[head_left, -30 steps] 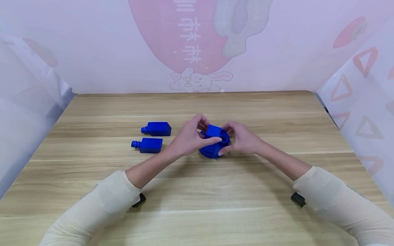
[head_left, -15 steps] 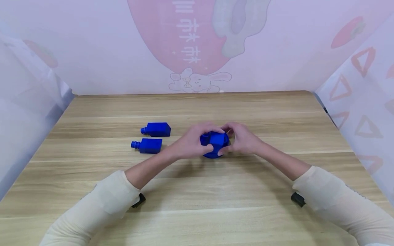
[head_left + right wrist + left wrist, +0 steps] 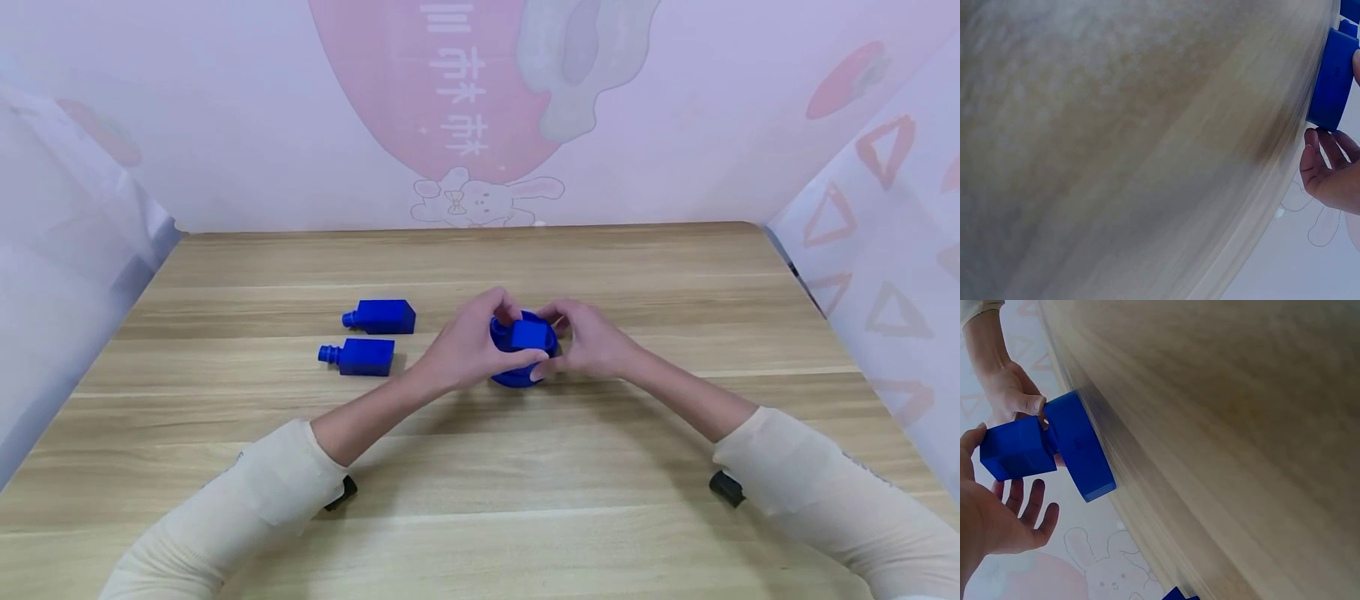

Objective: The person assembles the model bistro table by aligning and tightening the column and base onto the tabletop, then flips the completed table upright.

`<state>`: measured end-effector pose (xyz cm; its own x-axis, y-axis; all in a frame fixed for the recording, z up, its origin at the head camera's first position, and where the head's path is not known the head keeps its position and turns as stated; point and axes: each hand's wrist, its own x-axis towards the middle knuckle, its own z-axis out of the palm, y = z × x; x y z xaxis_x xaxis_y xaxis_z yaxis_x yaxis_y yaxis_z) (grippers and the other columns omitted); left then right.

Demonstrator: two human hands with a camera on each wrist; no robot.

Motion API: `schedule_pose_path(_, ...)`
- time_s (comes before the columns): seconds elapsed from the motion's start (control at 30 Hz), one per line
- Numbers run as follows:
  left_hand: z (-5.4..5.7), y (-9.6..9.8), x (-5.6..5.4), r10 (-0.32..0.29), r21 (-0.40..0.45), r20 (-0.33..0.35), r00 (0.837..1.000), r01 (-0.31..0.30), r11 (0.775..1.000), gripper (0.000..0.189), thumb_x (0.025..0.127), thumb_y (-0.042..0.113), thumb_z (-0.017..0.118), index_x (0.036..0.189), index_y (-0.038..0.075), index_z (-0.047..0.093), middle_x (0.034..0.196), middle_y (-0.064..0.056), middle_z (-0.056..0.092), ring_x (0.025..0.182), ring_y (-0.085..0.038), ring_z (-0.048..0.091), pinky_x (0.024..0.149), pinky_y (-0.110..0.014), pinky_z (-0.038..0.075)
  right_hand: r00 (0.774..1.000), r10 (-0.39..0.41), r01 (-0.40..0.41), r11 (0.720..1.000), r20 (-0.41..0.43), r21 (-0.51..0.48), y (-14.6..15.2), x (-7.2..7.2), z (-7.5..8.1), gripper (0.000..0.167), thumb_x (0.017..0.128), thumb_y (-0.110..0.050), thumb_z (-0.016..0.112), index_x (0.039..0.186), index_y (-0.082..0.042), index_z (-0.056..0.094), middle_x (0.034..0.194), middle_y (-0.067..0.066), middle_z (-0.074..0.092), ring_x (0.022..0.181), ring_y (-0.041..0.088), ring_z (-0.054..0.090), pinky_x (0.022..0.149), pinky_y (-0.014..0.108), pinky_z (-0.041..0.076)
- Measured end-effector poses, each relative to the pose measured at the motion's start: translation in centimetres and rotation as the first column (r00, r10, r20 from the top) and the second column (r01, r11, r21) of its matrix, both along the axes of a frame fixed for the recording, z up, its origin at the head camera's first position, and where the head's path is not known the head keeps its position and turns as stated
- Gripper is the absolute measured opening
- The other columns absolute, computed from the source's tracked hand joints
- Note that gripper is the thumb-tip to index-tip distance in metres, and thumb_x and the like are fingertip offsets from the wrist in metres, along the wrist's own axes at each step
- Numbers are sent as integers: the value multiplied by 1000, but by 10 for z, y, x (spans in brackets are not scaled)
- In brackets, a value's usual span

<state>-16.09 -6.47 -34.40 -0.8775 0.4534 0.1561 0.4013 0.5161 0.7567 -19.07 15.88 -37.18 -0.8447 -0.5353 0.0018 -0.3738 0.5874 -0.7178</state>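
A round blue base [image 3: 513, 381] with a socket in its top sits on the wooden table. A blue square block [image 3: 530, 334] stands on it, and in the left wrist view a narrow neck joins the block [image 3: 1016, 450] to the base [image 3: 1082, 447]. My left hand [image 3: 480, 342] holds the block between thumb and fingers. From the right, my right hand [image 3: 592, 337] grips the base's rim with thumb and fingers. Two blue bottle-shaped blocks with ridged necks, one farther [image 3: 384, 317] and one nearer [image 3: 366, 357], lie to the left, necks pointing left.
The wooden table [image 3: 480, 500] ends at a printed backdrop [image 3: 262, 125] behind. Patterned curtains hang on both sides. A small black object shows under each sleeve.
The block on the base has shifted right and turned. My left hand reached around it, then its thumb moved right along the front. My right hand keeps its place on the base.
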Motion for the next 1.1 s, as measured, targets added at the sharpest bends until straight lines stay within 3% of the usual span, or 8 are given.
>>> schedule_pose_path(0.23,2,2,2,22,-32,-44,999,-23,999,48,82,32,90,109,6,59,109,-9,67,105,-25,63,94,-42,56,1000,-4,4,1000,6,-9,0,0,1,79,72,-23,98,135,5,59,126,17,68,107,32,65,99,49,53)
schedule_pose_path(0.4,1,4,5,91,-57,-66,994,-95,994,55,77,40,93,104,9,57,106,-7,68,103,-25,66,89,-40,56,1000,-7,8,1000,6,-8,0,0,0,80,72,-24,98,135,6,59,125,18,68,107,32,65,98,49,53)
schedule_pose_path(0.57,0,4,8,132,-69,-67,989,-137,988,52,80,39,90,102,9,55,106,-9,68,103,-29,67,87,-42,57,1000,-7,7,1000,1,-11,-1,2,2,79,71,-23,98,134,6,59,125,18,69,106,32,67,98,49,53)
schedule_pose_path(0.7,1,1,7,79,-48,-56,995,-82,996,47,83,32,88,108,6,60,110,-10,70,105,-28,66,92,-43,57,1000,-10,10,1000,0,-12,-1,2,1,79,71,-23,98,134,6,60,125,18,69,106,33,67,99,50,53)
schedule_pose_path(0.83,2,-6,5,-31,12,-15,999,31,999,40,83,17,84,115,3,64,115,-11,68,109,-27,63,98,-46,54,1000,-6,6,1000,-10,-5,-1,1,1,79,71,-23,98,134,7,59,125,19,69,106,33,66,98,50,53)
schedule_pose_path(0.97,2,-14,1,-128,63,39,991,126,990,35,83,5,75,117,4,67,120,-9,67,112,-27,60,99,-46,52,1000,-5,5,1000,-12,-4,-1,2,2,80,71,-22,98,134,7,59,124,19,69,105,33,66,98,50,53)
schedule_pose_path(1.1,2,-20,-2,-178,84,83,981,171,982,32,85,-2,68,117,5,69,128,-11,66,118,-29,59,101,-47,51,1000,-4,4,1000,-10,-13,-1,2,2,80,70,-22,99,133,7,60,124,19,69,105,32,66,98,49,53)
